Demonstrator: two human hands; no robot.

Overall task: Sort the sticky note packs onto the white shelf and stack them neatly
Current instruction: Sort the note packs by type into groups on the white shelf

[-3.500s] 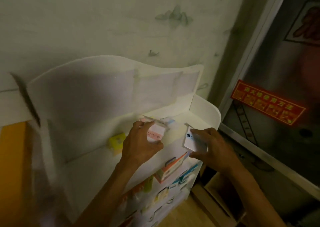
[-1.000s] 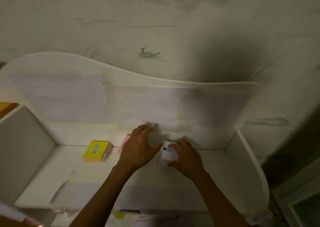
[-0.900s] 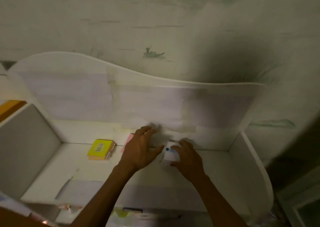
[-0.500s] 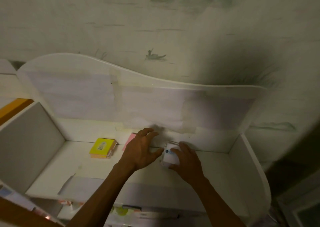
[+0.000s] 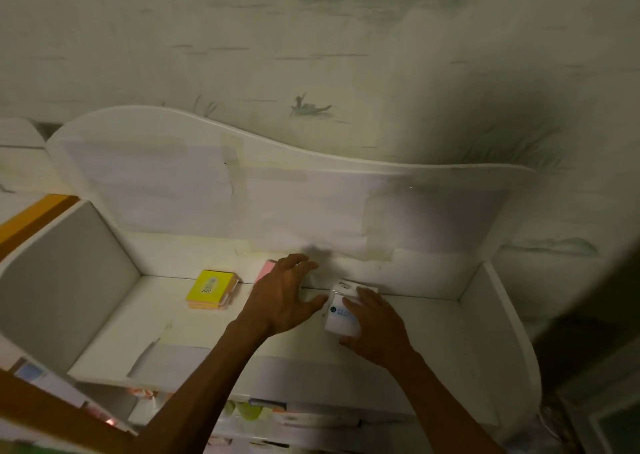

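Note:
On the top board of the white shelf [image 5: 433,329] lies a white sticky note pack [image 5: 341,311] with a blue label, and my right hand [image 5: 375,329] rests on it, thumb at its near edge and fingers over its top. My left hand [image 5: 284,297] hovers just left of that pack with fingers spread, covering most of a pink pack [image 5: 266,269] whose far corner shows. A yellow pack [image 5: 210,289] sits on an orange one further left, near the back wall of the shelf.
The shelf has a tall wavy back panel [image 5: 311,190] and raised side walls [image 5: 65,280]. Lower shelf levels hold several coloured packs [image 5: 249,410]. An orange-edged surface [image 5: 31,218] lies to the left. A papered wall stands behind.
My hands stay at the same spot on the shelf. The left hand's fingers have spread wider and lifted slightly off the pink pack; the right hand keeps its hold on the white pack.

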